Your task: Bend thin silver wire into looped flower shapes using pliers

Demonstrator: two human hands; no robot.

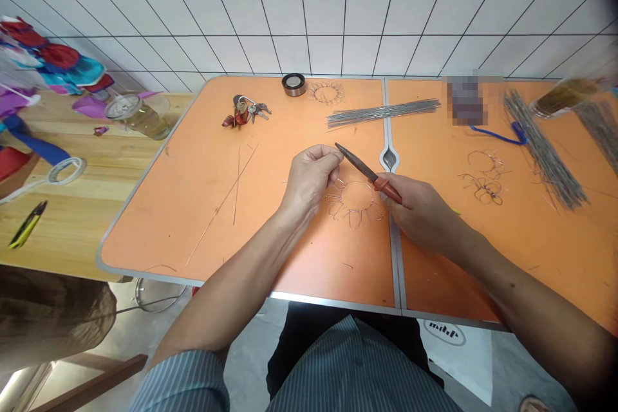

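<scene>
My left hand [316, 174] is closed in a pinch above the table, and a thin wire seems to run through its fingers, mostly hidden by them. Wrapped round the red-brown handles of long-nose pliers [360, 164] is my right hand [418, 206]. The dark tip of the pliers reaches the left fingertips. Just below and between both hands is a wire ring with petal-like loops [356, 209], shaped like a flower. Whether the pinched wire belongs to that ring, I cannot tell.
A bundle of straight wires [381, 114], a tape roll [293, 84], keys [251, 109] and another wire ring [326, 93] lie farther back. Right stand more wire bundles [545, 148] and a cup [564, 96]. A yellow cutter [28, 225] and a jar [138, 116] are left.
</scene>
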